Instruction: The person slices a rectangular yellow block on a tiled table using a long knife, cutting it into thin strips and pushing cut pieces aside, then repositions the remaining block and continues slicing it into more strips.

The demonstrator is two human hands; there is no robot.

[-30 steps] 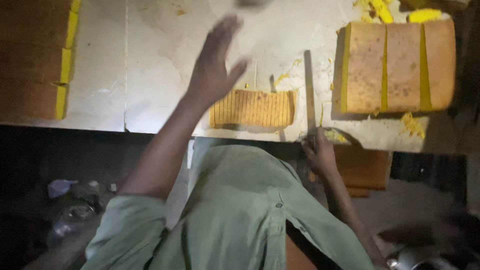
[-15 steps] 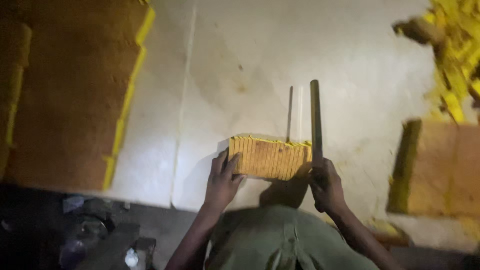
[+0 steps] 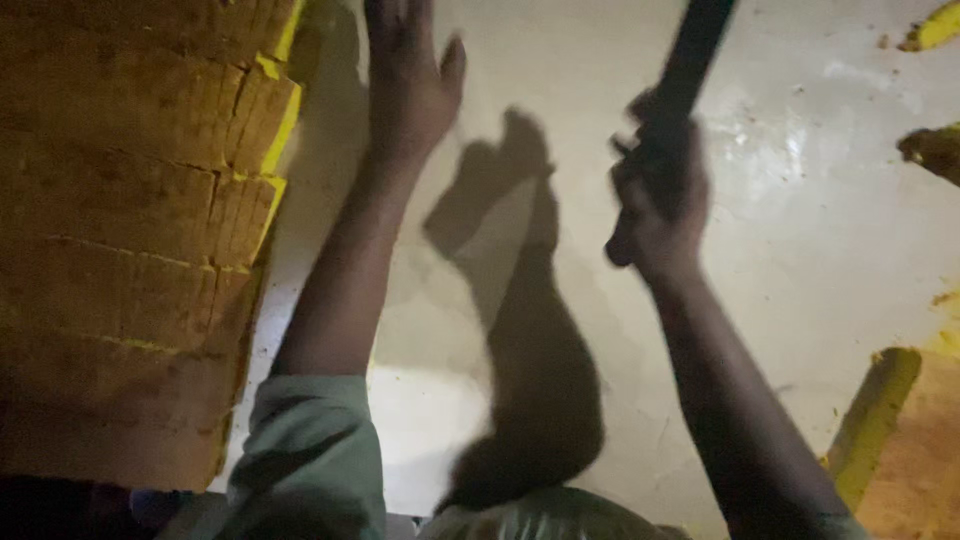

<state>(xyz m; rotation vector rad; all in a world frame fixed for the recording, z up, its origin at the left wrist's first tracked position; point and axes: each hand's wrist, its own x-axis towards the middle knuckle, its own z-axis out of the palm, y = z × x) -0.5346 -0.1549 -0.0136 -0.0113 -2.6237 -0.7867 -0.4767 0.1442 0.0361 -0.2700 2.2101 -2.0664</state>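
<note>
sleeve (image 3: 310, 450): green, closest to the camera, on the left arm.
right hand (image 3: 655, 205): wrapped tight round the handle of the knife (image 3: 700, 45), a long dark blade pointing up and away, lifted off the table. Bit blurry, tbh.
knife handling: looks stiff and light enough for one hand; I'd only ever take it by the handle, not the blade.
left hand (image 3: 410, 80): spread wide and flat, holding nothing, just beside the cake slab.
cake slab (image 3: 130, 230): big brown-topped yellow block at left, scored into rows. Probably soft and crumbly, so support it from underneath.
table (image 3: 800, 230): pale, crumbs far right.
</note>
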